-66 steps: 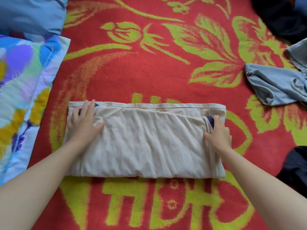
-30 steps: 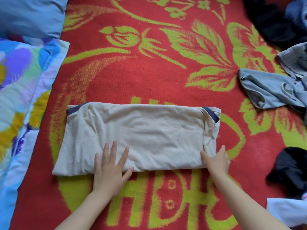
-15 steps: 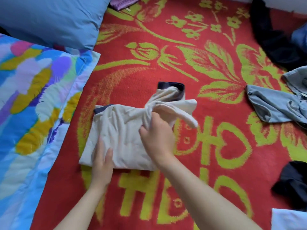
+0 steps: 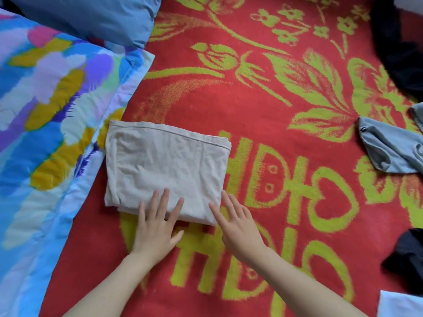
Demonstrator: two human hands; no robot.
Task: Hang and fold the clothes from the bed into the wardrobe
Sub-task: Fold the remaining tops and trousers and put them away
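As left grip (image 4: 155,229), right grip (image 4: 240,227) lie flat, fingertips (image 4: 166,191) overlap folded garment (image 4: 167,165).

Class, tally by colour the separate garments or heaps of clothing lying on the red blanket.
Beige folded garment: 1
Grey heap: 1
Black heaps, upper and lower: 2
White cloth: 1
Total: 5

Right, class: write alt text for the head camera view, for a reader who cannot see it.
A left hand and right hand lie flat on the near edge of a folded beige garment on a red blanket. A quilt lies left, grey clothes and dark clothes right.
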